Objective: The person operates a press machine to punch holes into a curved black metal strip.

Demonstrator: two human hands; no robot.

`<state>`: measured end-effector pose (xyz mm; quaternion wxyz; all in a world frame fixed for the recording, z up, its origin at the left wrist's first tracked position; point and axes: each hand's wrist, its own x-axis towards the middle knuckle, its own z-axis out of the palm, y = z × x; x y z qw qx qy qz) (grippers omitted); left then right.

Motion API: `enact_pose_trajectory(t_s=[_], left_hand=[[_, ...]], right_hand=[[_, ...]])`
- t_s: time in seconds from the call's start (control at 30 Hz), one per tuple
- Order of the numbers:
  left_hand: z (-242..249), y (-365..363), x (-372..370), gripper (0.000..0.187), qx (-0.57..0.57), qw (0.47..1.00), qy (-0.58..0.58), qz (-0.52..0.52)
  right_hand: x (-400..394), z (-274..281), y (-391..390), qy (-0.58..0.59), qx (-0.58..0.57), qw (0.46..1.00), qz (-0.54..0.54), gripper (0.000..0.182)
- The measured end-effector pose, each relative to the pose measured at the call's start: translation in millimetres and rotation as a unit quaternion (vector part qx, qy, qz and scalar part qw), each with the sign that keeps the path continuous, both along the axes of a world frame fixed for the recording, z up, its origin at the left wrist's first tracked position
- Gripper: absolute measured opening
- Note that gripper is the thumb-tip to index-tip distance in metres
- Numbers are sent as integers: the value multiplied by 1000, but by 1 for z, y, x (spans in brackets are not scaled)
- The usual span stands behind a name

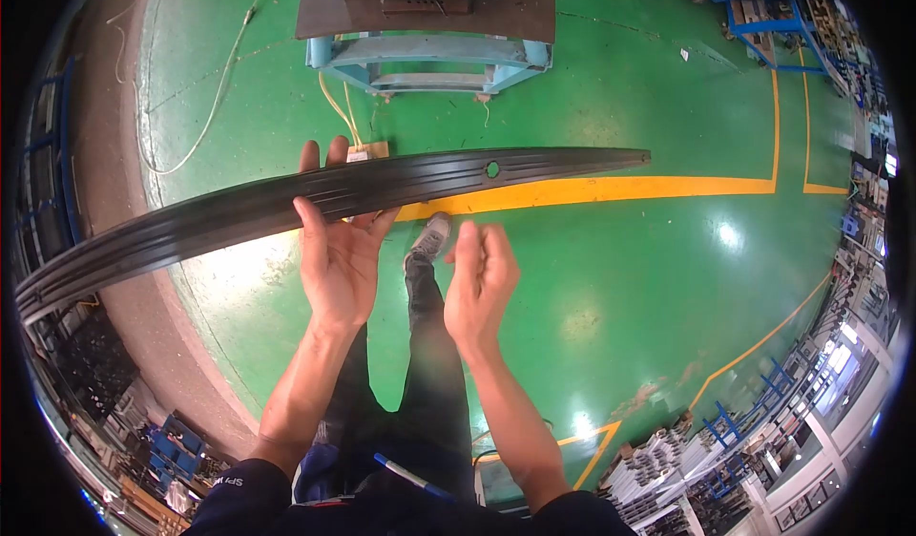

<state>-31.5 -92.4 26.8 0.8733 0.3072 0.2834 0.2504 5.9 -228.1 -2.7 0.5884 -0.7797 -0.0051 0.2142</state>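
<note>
Above the yellow line (611,189) on the green floor (668,278), black strip (315,197) runs long, left end lower. L hand (336,250) under its middle: palm up, thumb over near edge, fingers (322,154) showing past far edge. R hand (480,283) just below strip, fingers half curled, holding nothing. Shoe (431,238) between hands.

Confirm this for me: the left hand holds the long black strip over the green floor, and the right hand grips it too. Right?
Not quite. In the head view the left hand does hold the long black strip above the green floor, but the right hand is off it, loosely curled just below the strip.
</note>
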Motion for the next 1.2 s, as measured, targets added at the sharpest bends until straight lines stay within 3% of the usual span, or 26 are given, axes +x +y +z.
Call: enact_pose_trajectory(t_s=[0.03,0.1,0.17,0.23,0.37,0.43,0.5,0.57,0.63,0.73,0.8,0.83,0.87,0.9,0.93,0.97,1.0,1.1,1.13,1.2], left_hand=[[-2,1,2,57,-6,1000,1,4],[-4,1,4,56,-34,999,2,14],[-5,-1,7,56,-72,997,6,18],[-6,-3,10,55,-114,993,12,25],[-11,12,15,47,-177,981,74,-17],[-17,34,16,41,-151,979,135,11],[-20,65,19,40,-158,972,169,46],[-31,98,23,37,-135,970,171,113],[-32,120,29,35,-140,975,118,124],[-32,108,60,36,-144,983,92,60],[-33,87,84,36,-159,982,95,31],[-36,78,95,37,-166,980,109,18],[-43,74,102,40,-162,985,52,-13],[-49,78,104,43,47,990,79,-107],[-55,83,105,46,253,942,103,-195],[-62,87,105,49,446,844,122,-273],[-72,86,101,58,703,641,175,-252],[-87,85,122,63,859,454,132,-197],[-89,87,127,70,785,564,100,-236],[-79,84,143,80,732,521,289,-329]], right_hand=[[-7,-2,0,-1,32,999,-1,19],[-7,2,2,173,146,971,-83,29],[7,-5,-7,343,248,894,-146,37],[23,-3,-2,291,293,895,-169,31],[54,-17,-14,194,210,930,-233,18],[81,-23,-31,149,253,913,-282,12],[113,-31,-62,104,312,908,-262,15],[153,-3,-68,51,302,909,-281,20],[190,9,-85,-22,317,904,-287,23],[215,14,-52,10,308,914,-262,29],[205,7,-10,114,281,935,-185,44],[202,0,9,91,311,939,-114,47],[208,-3,14,59,332,934,-119,44],[213,-4,16,29,351,928,-123,42],[219,3,11,-12,344,931,-123,37],[226,12,3,-53,336,932,-123,33],[234,15,-11,-47,346,930,-117,26],[242,23,-50,-29,324,937,-126,38],[239,26,-58,-33,304,945,-119,44],[227,30,-80,-45,263,958,-106,58]])
